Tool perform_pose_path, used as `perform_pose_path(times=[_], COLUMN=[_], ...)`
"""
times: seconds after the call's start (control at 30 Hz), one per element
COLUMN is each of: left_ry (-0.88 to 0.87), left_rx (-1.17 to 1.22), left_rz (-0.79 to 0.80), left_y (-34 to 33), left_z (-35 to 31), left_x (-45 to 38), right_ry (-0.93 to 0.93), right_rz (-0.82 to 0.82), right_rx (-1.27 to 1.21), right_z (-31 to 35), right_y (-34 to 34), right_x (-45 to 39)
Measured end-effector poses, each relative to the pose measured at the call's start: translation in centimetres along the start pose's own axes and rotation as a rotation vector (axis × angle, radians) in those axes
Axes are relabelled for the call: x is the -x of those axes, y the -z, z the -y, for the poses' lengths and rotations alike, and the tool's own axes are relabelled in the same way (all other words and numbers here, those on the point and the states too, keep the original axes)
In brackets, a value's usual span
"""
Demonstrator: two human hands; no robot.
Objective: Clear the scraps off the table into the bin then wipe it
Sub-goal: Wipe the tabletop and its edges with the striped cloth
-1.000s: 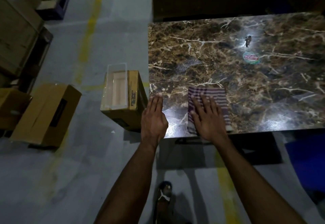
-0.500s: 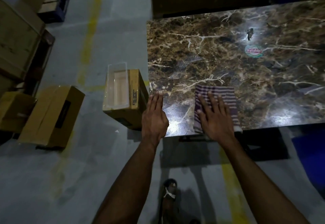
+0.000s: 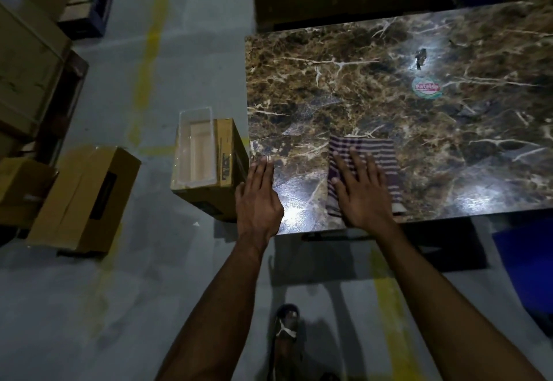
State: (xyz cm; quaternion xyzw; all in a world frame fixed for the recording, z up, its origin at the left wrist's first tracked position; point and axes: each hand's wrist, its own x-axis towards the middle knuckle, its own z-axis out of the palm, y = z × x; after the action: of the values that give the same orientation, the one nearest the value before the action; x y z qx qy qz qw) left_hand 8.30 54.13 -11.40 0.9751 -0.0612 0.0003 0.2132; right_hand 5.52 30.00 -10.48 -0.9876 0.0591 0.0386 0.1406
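Observation:
A dark marble-patterned table [image 3: 389, 105] fills the upper right. A folded purple-and-white striped cloth [image 3: 377, 153] lies near its front edge, and my right hand [image 3: 362, 192] presses flat on it with fingers spread. My left hand [image 3: 258, 198] rests flat on the table's front left corner, holding nothing. A clear plastic bin [image 3: 196, 150] sits on a cardboard box [image 3: 223, 171] just left of the table. Farther back on the table lie a small dark scrap [image 3: 421, 57] and a round red-and-green sticker [image 3: 427, 88].
Brown cardboard boxes [image 3: 86, 198] stand on the grey floor to the left, with more boxes and a pallet at the far left. Yellow lines run along the floor. My sandalled foot [image 3: 286, 325] is below the table's edge. Something blue [image 3: 526, 267] is at the right.
My right hand slid the cloth a little to the right along the front edge. My left hand stayed at the corner.

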Motion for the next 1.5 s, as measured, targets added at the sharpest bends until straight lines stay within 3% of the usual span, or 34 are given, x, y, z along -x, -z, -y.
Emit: perform_pose_path(times=[0.13, 0.23, 0.37, 0.5, 0.67, 0.8, 0.9, 1.03, 1.13, 1.27, 1.37, 1.5], left_ry=[-0.002, 0.005, 0.002, 0.01, 0.014, 0.006, 0.009, 0.011, 0.014, -0.002, -0.014, -0.014], left_rx=[0.0, 0.005, 0.004, -0.003, 0.001, -0.008, -0.018, -0.047, -0.071, -0.089, -0.137, -0.173], left_rz=[-0.007, -0.013, -0.014, -0.01, -0.004, -0.026, -0.021, -0.018, -0.011, -0.024, -0.03, -0.048], left_y=[0.0, -0.2, -0.2, 0.1, 0.2, 0.1, 0.1, 0.3, 0.2, 0.1, 0.0, 0.0], left_z=[-0.1, -0.1, 0.0, -0.1, -0.5, -0.3, -0.3, -0.5, -0.4, -0.2, -0.1, -0.3], left_x=[0.0, -0.1, -0.1, 0.0, 0.1, 0.0, -0.1, -0.2, 0.0, -0.2, -0.2, -0.2], right_ry=[0.117, 0.191, 0.087, 0.019, 0.234, 0.03, -0.049, 0.117, 0.22, 0.06, -0.078, 0.018], right_rz=[0.006, 0.031, -0.02, -0.027, 0.03, -0.01, -0.02, -0.021, -0.006, -0.036, -0.042, 0.0], right_rx=[0.025, 0.05, 0.044, 0.001, 0.072, 0.041, 0.006, 0.028, 0.068, 0.052, -0.002, 0.004], right_z=[2.4, 0.4, -2.0, 0.7, 0.2, -3.2, -1.6, 2.4, 1.0, -3.6, -3.6, 0.1], right_y=[-0.9, -0.7, 0.2, -0.3, -0.7, 0.8, 0.5, -0.8, -1.1, 0.6, 1.2, 0.2], right_x=[0.8, 3.0, 1.4, -1.1, 3.4, 1.8, -1.7, -0.9, 2.6, 2.8, -0.4, -0.6])
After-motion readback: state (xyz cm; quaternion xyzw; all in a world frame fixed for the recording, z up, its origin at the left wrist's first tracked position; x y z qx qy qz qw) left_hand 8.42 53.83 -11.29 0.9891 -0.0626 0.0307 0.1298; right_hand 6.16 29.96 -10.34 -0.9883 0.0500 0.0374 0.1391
